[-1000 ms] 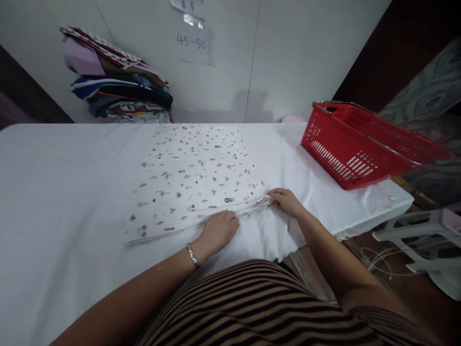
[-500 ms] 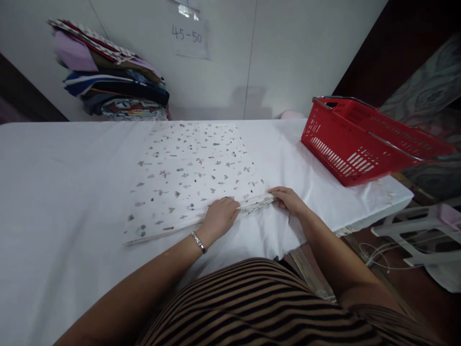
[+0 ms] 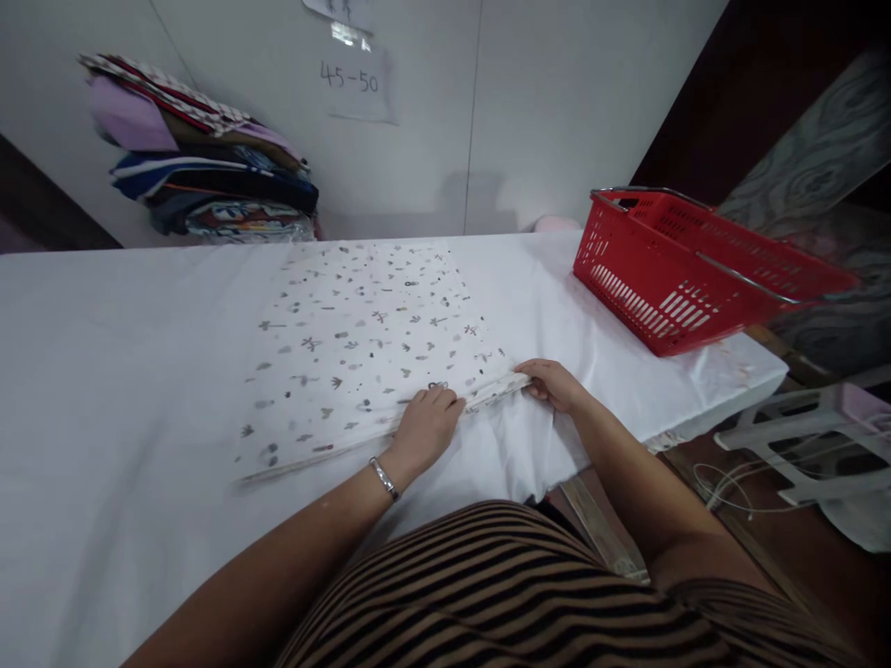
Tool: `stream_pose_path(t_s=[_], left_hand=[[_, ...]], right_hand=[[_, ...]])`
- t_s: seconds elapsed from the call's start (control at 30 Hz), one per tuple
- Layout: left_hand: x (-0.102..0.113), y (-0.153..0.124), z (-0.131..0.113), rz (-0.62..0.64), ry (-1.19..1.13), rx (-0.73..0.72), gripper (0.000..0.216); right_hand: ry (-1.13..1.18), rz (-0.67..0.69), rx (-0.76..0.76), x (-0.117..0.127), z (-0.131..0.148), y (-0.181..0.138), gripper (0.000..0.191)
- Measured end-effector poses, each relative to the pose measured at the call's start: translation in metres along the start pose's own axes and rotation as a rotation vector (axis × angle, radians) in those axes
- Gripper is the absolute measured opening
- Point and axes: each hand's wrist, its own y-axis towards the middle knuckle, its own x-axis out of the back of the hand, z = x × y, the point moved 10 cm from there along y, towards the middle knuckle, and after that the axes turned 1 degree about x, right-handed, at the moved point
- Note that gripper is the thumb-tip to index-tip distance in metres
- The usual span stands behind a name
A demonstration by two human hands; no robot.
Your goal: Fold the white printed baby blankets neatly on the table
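Note:
A folded white cloth with small grey and pink prints (image 3: 362, 343) lies flat on the white-covered table (image 3: 104, 371). My left hand (image 3: 424, 427), with a thin bracelet at the wrist, rests on the cloth's near edge, fingers curled down onto it. At the near right corner of the cloth my right hand (image 3: 553, 383) pinches the layered edge between its fingers. Both forearms reach in from the bottom over my striped top.
A red plastic basket (image 3: 668, 278) with a metal handle sits at the table's right end. A stack of folded fabrics (image 3: 201, 181) stands at the back left against the wall, under a paper label reading 45-50 (image 3: 352, 82). White plastic furniture (image 3: 800, 436) is beyond the table's right edge.
My left hand has slid forward and slightly right along the cloth's near edge, onto the printed fabric. My right hand has stayed at the corner.

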Motion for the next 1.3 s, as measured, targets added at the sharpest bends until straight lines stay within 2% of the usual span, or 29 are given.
stream_pose_path(t_s=[0.1,0.23,0.37,0.47,0.57,0.67,0.73,0.8,0.87,0.93,1.03,1.1,1.2,1.3], left_hand=[[-0.006,-0.002,-0.005,0.042,0.003,-0.024,0.014],[-0.009,0.000,-0.005,0.071,-0.026,0.020,0.022],[-0.011,0.004,-0.005,0.068,0.010,0.046,0.012],[-0.011,0.003,-0.004,0.072,0.033,0.074,0.019],[-0.009,-0.001,-0.001,0.090,0.033,0.101,0.022],[-0.006,-0.007,0.000,0.108,0.017,0.098,0.022],[-0.008,-0.010,0.002,0.136,-0.018,0.099,0.024],[-0.011,-0.013,0.004,0.162,-0.078,0.111,0.028],[-0.012,-0.014,0.008,0.166,-0.148,0.144,0.033],[-0.012,-0.014,0.015,0.155,-0.204,0.195,0.039],[-0.009,-0.013,0.024,0.133,-0.247,0.264,0.046],[-0.006,-0.012,0.029,0.113,-0.271,0.291,0.047],[0.000,-0.012,0.032,0.060,-0.303,0.330,0.049],[0.009,-0.013,0.027,-0.003,-0.248,0.310,0.046]], right_hand=[[0.019,0.011,-0.014,0.000,-0.001,0.001,0.019],[0.032,0.044,-0.055,-0.003,-0.001,0.000,0.020],[0.075,0.107,-0.082,-0.012,0.007,-0.005,0.018],[0.068,0.115,-0.061,-0.014,0.013,-0.008,0.017],[-0.011,0.091,-0.050,-0.013,0.009,-0.010,0.018],[-0.267,0.033,-0.012,-0.007,0.002,-0.010,0.024],[-0.537,0.008,0.086,-0.007,0.006,-0.011,0.025],[-0.834,-0.004,0.255,-0.013,0.017,-0.016,0.025],[-1.109,-0.030,0.469,-0.026,0.031,-0.027,0.025],[-1.289,-0.076,0.721,-0.045,0.044,-0.042,0.026],[-1.321,-0.016,1.106,-0.089,0.051,-0.071,0.039],[-1.293,0.068,1.259,-0.118,0.047,-0.083,0.045],[-1.271,0.098,1.340,-0.145,0.042,-0.087,0.036],[-1.272,0.138,1.322,-0.154,0.037,-0.080,0.024]])
